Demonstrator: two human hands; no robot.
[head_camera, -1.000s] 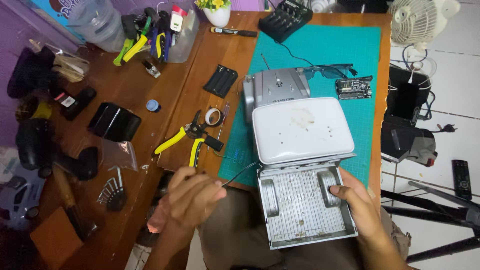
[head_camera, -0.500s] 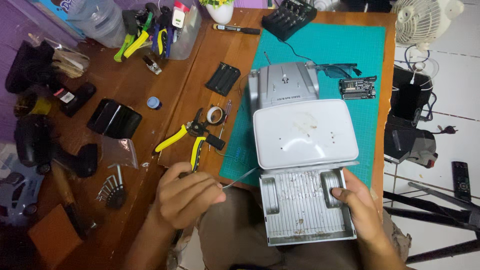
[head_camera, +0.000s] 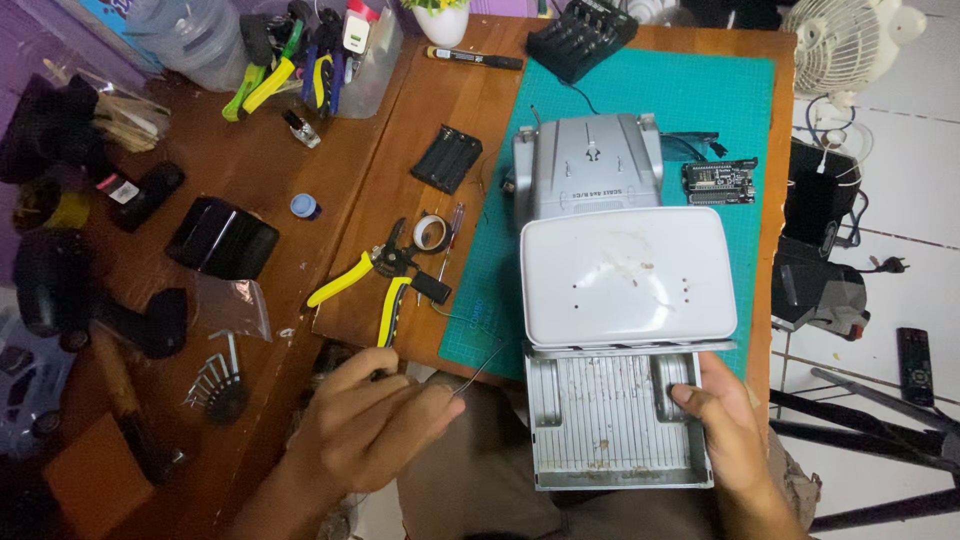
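We are steadying a grey toy truck body (head_camera: 625, 330) on the teal cutting mat (head_camera: 700, 105) at the edge of a cluttered wooden counter (head_camera: 350, 160), our right hand (head_camera: 725, 425) gripping its ribbed bed while our left hand (head_camera: 375, 430) is pinching a thin wire (head_camera: 480, 372); a white fan (head_camera: 845, 45) is standing on the tiled floor (head_camera: 900, 180).

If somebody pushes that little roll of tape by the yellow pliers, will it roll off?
Probably not. The roll of tape seems to lie flat on its side on the wooden table, so a push would likely slide it. It looks small and hollow, so probably light. The yellow pliers beside it might stop it.
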